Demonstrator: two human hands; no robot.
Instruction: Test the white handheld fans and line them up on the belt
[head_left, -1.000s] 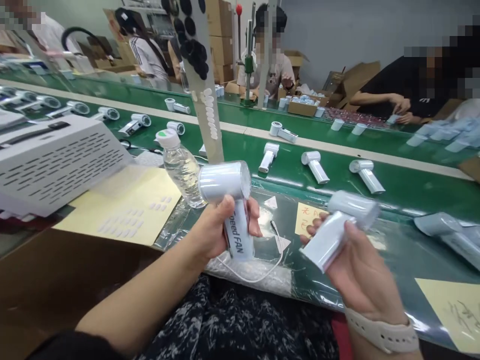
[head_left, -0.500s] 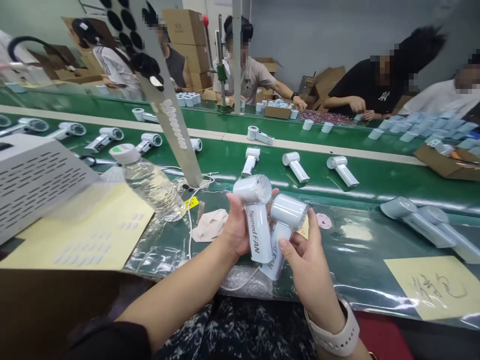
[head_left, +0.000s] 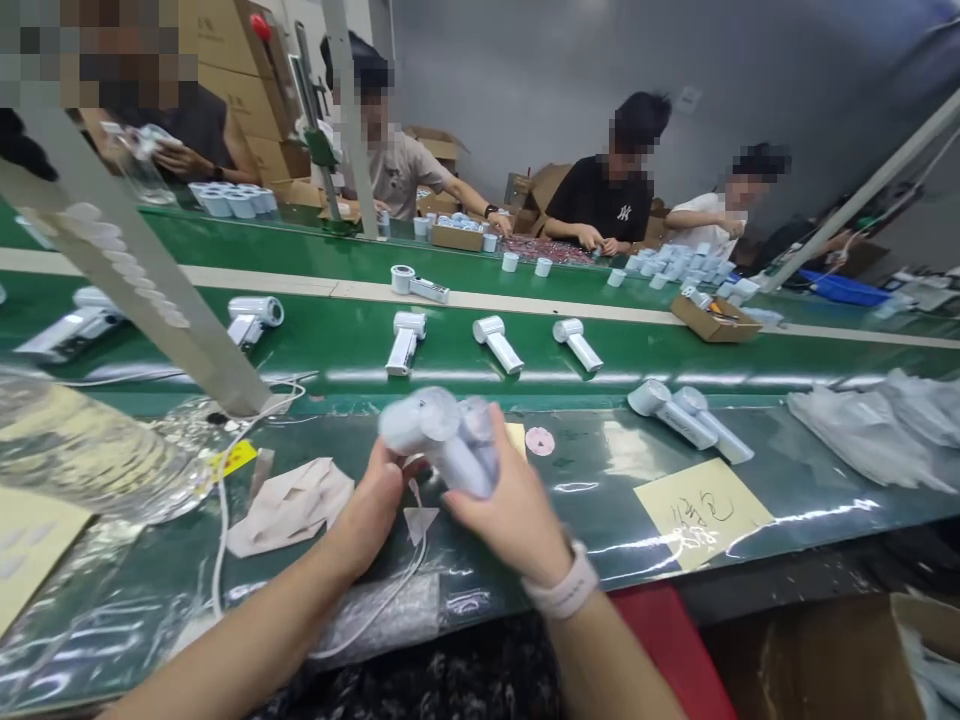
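Observation:
Two pale blue handheld fans (head_left: 431, 430) are between my hands above the near edge of the bench, smeared by motion and partly overlapping. My left hand (head_left: 379, 500) supports the nearer fan from below its round head, thumb up along the side. Around the handles and the farther fan's head (head_left: 475, 418) curls my right hand (head_left: 514, 505). Its fingers behind the fans are hidden. Under the hands, a white cable with a small pale triangular tag (head_left: 420, 522) lies over bubble wrap (head_left: 390, 610).
Several fans, one a white fan (head_left: 497, 344), lie on the green conveyor (head_left: 637, 370). Two more fans (head_left: 679, 415) rest right of my hands, near a yellow paper (head_left: 701, 512). At left stand a water bottle (head_left: 97, 450) and a slanted post (head_left: 142, 240). Co-workers sit across the line.
The view has swung to the right. The fans, held side by side with lettering facing me, are now tilted and overlapping, handles pointing down to the right.

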